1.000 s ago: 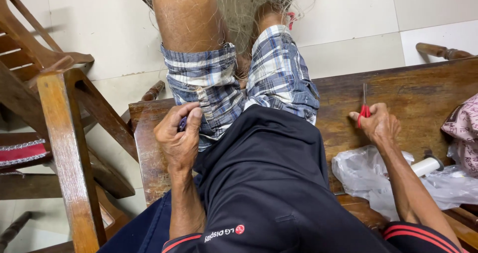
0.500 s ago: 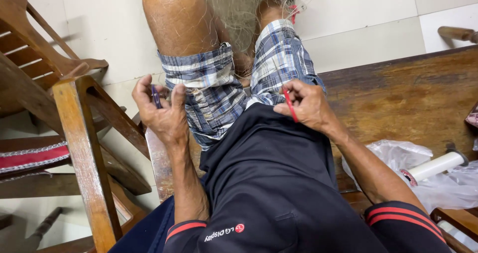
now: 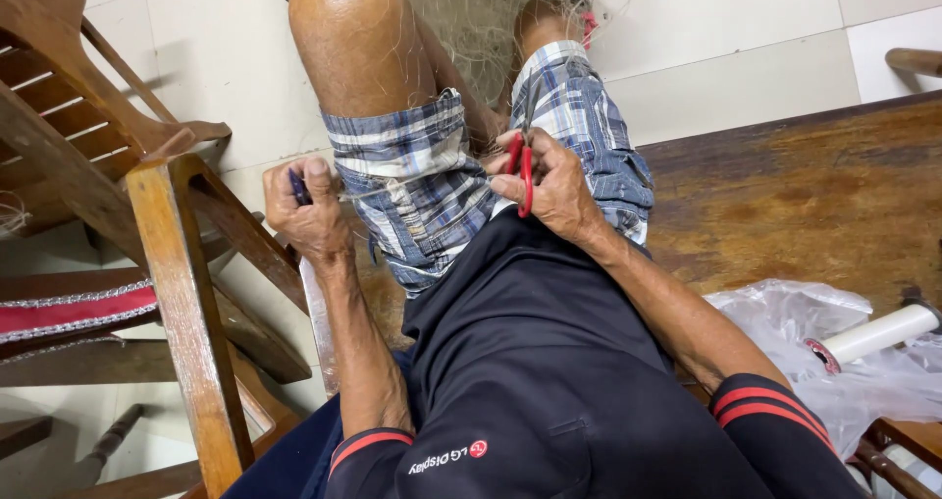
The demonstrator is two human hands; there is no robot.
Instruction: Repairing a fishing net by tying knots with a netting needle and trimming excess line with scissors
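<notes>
A crumpled clear plastic bag (image 3: 834, 352) lay on the wooden bench (image 3: 814, 195) at about four o'clock in the view, its thin film wrinkled and whitish. A white spool (image 3: 873, 334) with a reddish end rested on the bag, lying on its side and pointing toward three o'clock. At about six o'clock, a small printed logo (image 3: 446, 457) sat on the hem of the dark shirt: white lettering beside a small red round mark, seen upside down from above. No signs or screens were in view.
</notes>
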